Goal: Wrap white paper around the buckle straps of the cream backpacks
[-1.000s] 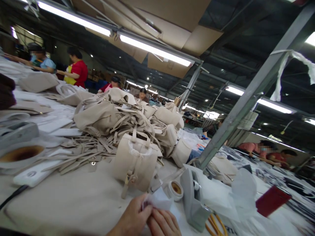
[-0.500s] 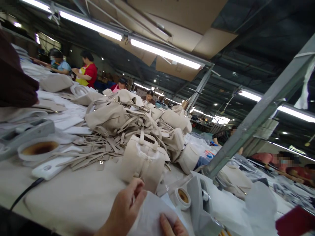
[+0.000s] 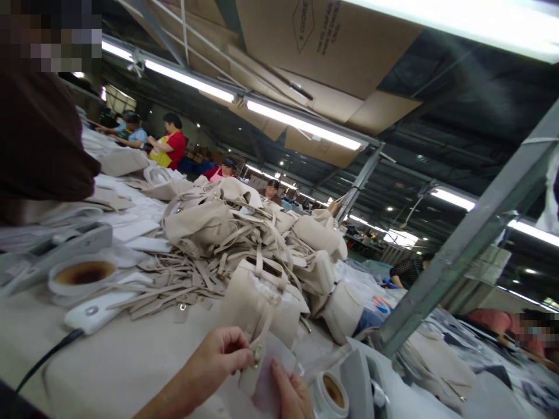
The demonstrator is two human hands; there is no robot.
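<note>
A beige handbag stands upright before me, white wrapping showing at its open top. From its handle a beige strap hangs forward, with a metal clasp near its lower end. My left hand is closed, thumb and fingertips pinching the edge of the strap by the clasp. My right hand holds a thin white sheet between thumb and fingers, close against the strap. Its lower fingers are partly cut off by the frame.
Beige bags and straps are heaped behind. On the left lie a white corded device, a tape roll and a grey dispenser. Another tape roll and dispenser stand right, near a metal post. A person's dark sleeve reaches in.
The white sheet has moved up from below the bag to the hanging strap. My left hand has come to the strap's clasp, and my right hand has shifted slightly left. The view has tilted upward.
</note>
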